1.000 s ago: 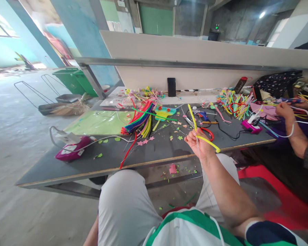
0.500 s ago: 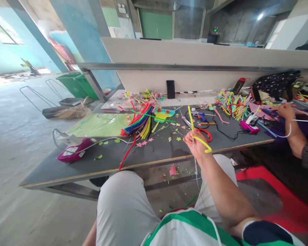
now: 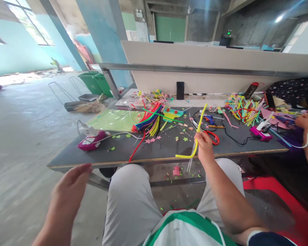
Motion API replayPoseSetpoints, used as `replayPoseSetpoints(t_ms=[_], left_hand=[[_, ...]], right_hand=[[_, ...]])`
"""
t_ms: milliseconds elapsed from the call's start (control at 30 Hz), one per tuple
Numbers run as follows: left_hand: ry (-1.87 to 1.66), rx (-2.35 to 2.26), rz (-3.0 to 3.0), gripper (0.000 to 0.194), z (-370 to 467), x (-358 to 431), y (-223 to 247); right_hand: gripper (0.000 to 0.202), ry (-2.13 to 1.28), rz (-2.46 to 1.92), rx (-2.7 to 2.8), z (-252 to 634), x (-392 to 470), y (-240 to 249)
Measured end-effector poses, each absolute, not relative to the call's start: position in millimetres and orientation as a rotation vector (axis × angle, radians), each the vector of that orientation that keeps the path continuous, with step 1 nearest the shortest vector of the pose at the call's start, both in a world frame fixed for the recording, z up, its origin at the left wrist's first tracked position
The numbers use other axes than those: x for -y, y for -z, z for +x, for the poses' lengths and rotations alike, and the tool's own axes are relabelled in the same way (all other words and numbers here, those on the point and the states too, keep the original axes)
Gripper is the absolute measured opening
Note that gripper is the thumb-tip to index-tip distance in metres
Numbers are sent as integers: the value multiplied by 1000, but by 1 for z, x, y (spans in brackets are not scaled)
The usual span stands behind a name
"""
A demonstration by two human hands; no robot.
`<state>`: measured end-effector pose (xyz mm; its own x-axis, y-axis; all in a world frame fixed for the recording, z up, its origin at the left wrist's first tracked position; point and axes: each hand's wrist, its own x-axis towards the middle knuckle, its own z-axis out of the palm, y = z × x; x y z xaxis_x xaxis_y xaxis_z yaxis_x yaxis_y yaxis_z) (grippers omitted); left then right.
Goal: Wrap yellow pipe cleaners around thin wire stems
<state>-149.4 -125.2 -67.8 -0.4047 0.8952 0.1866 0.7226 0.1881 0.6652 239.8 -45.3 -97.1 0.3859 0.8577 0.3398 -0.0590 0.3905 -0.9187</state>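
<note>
My right hand (image 3: 204,146) is closed around a yellow pipe cleaner (image 3: 201,118), raised in front of the table edge. The upper end points up and the lower end bends to the left. Several thin pale wires (image 3: 191,160) hang below the same grip. At the lower left, my left hand (image 3: 73,182) is in the air beside the table's front corner, somewhat blurred, with fingers stretched out and nothing visible in it. On the table, a bundle of coloured pipe cleaners (image 3: 151,118) lies left of my right hand. Red-handled scissors (image 3: 213,136) lie just behind that hand.
A purple power socket (image 3: 92,140) sits on the table's left, another (image 3: 261,133) on the right. A blue glue gun (image 3: 209,119), a phone (image 3: 180,90) and a pile of pipe cleaner pieces (image 3: 246,109) are farther back. At the right edge is another person's hand (image 3: 304,121).
My left hand has come into view at the lower left. My right hand has turned the yellow pipe cleaner, so its lower end swung from right to left. The view has shifted left.
</note>
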Motion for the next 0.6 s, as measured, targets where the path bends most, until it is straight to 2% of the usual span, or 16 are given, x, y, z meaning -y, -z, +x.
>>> replayPoseSetpoints(t_ms=[67, 167, 233, 333, 467, 600], left_hand=[[-1205, -1873, 1614, 22, -113, 113, 44], [-847, -1441, 2085, 29, -27, 105, 9], [-691, -1287, 2317, 34, 30, 97, 3], [-459, -1200, 2477, 27, 82, 73, 18], [-536, -1150, 2419, 7, 91, 41, 47], [-681, -1137, 2268, 15, 82, 34, 57]], right_hand=[[29, -628, -1080, 1103, 235, 49, 98], [27, -432, -1206, 1221, 230, 52, 98], [25, -346, -1249, 1271, 229, 51, 100], [27, -297, -1286, 1342, 230, 48, 104], [30, -399, -1291, 1339, 231, 47, 105], [27, -492, -1250, 1292, 227, 50, 106]])
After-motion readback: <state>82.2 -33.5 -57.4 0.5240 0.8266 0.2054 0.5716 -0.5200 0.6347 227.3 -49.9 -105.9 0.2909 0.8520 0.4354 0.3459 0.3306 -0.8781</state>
